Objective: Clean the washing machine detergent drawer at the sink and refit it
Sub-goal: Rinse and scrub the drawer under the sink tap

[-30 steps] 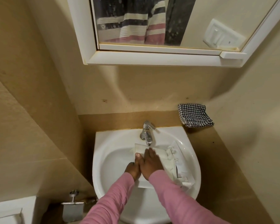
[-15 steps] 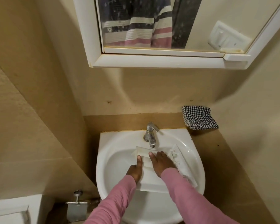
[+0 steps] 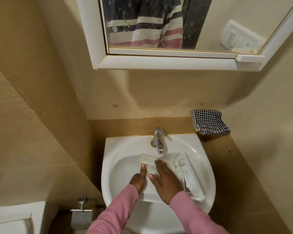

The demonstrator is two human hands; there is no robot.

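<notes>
the right grip [image 3: 166, 181] lay over the middle of the detergent drawer [image 3: 148, 160] and hid the compartments beneath it, and its fingertips [image 3: 159, 162] were blurred. the left grip [image 3: 139, 179] showed only a thumb on the drawer's left edge; its fingers were out of sight below. the white parts [image 3: 180, 163] at the drawer's right end were too small to make out. whether water ran from the tap [image 3: 158, 141] could not be told. pink sleeves [image 3: 115, 210] hid the near rim of the sink [image 3: 108, 166], which the bottom edge cut off. the mirror cabinet [image 3: 159, 62] was cut by the top and right edges, a white fixture [image 3: 10, 220] by the lower left corner.
</notes>
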